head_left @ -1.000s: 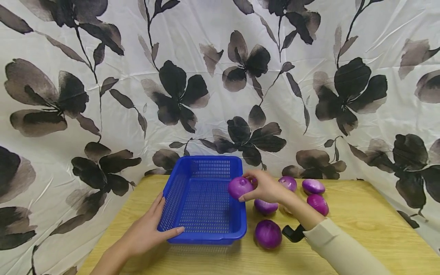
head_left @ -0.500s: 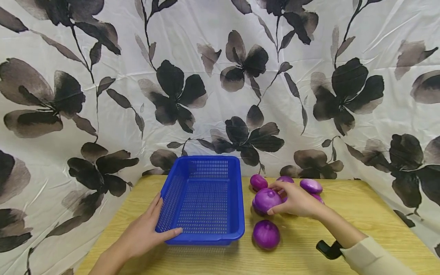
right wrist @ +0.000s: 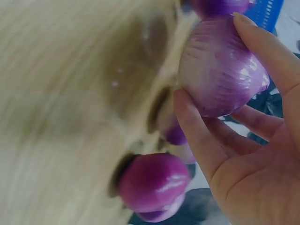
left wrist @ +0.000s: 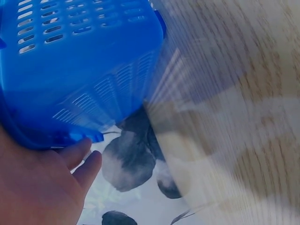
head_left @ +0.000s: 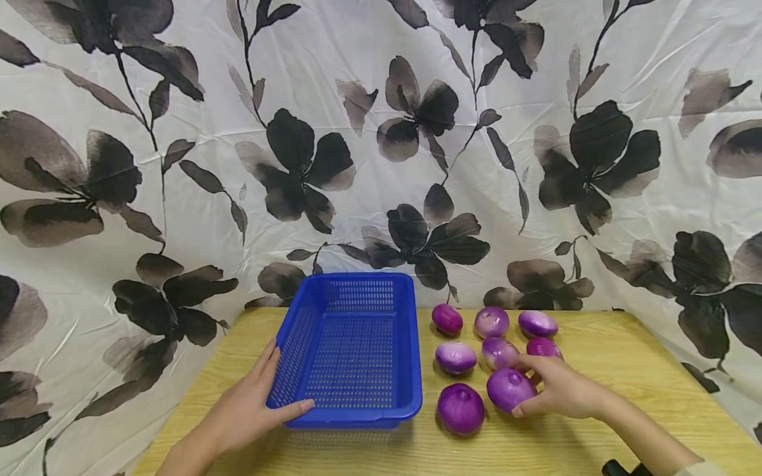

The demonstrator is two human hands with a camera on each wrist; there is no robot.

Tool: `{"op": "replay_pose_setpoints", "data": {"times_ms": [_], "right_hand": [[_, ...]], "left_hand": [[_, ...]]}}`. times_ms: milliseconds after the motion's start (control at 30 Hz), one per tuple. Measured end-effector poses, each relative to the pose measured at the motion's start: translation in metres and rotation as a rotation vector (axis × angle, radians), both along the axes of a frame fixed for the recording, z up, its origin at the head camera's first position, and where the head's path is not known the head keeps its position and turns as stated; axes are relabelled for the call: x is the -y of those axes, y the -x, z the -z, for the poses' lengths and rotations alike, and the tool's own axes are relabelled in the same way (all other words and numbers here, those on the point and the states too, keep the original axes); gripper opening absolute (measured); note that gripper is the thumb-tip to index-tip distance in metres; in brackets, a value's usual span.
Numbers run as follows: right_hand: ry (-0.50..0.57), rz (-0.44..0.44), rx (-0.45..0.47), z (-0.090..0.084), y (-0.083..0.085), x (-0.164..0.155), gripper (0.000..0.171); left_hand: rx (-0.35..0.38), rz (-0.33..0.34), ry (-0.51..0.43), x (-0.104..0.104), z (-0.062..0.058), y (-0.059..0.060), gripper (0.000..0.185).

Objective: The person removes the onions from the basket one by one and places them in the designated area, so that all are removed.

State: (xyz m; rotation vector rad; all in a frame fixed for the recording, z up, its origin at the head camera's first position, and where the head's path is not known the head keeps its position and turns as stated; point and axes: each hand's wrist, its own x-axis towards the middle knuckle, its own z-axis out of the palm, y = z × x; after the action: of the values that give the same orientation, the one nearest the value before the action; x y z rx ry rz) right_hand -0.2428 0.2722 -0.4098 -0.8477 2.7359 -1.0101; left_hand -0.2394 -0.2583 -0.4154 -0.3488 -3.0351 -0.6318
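Note:
My right hand (head_left: 553,387) grips a purple onion (head_left: 510,390) between thumb and fingers, at the front of a group of onions. In the right wrist view the held onion (right wrist: 222,68) shows a pale side, with fingertips and thumb on opposite sides. Left of it in the head view sits another dark purple onion (head_left: 461,409). A blue plastic basket (head_left: 411,370) with slotted walls stands to the left, its bottom bare. My left hand (head_left: 241,400) holds the basket's near left corner, thumb over the front rim and fingers along the outer wall (left wrist: 79,93).
Behind the held onion are several more onions, including a pale-sided onion (head_left: 456,357), a small magenta onion (head_left: 447,319) and an onion at the back right (head_left: 538,323). The wooden table (head_left: 613,357) meets a floral cloth (head_left: 369,185) at the back.
My right hand has carried the onion from the basket's right rim rightward and toward me, to the front of the group. The left hand has stayed on the basket.

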Motion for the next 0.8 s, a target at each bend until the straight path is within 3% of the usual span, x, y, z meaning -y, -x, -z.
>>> {"op": "replay_pose_setpoints", "data": {"times_ms": [233, 533, 667, 800], "right_hand": [[0.012, 0.009, 0.054, 0.017, -0.002, -0.003, 0.068], [0.018, -0.035, 0.049, 0.024, 0.002, -0.006, 0.067], [0.037, -0.045, 0.074, 0.023, 0.0, -0.006, 0.074], [0.042, -0.031, 0.082, 0.01, -0.003, -0.012, 0.075]], "left_hand": [[-0.011, -0.01, -0.016, 0.003, 0.003, 0.001, 0.125], [-0.078, -0.01, -0.037, 0.009, 0.003, 0.007, 0.124], [-0.055, -0.014, -0.027, 0.014, 0.001, 0.006, 0.122], [-0.042, -0.03, -0.022, 0.023, -0.007, 0.007, 0.116]]}}
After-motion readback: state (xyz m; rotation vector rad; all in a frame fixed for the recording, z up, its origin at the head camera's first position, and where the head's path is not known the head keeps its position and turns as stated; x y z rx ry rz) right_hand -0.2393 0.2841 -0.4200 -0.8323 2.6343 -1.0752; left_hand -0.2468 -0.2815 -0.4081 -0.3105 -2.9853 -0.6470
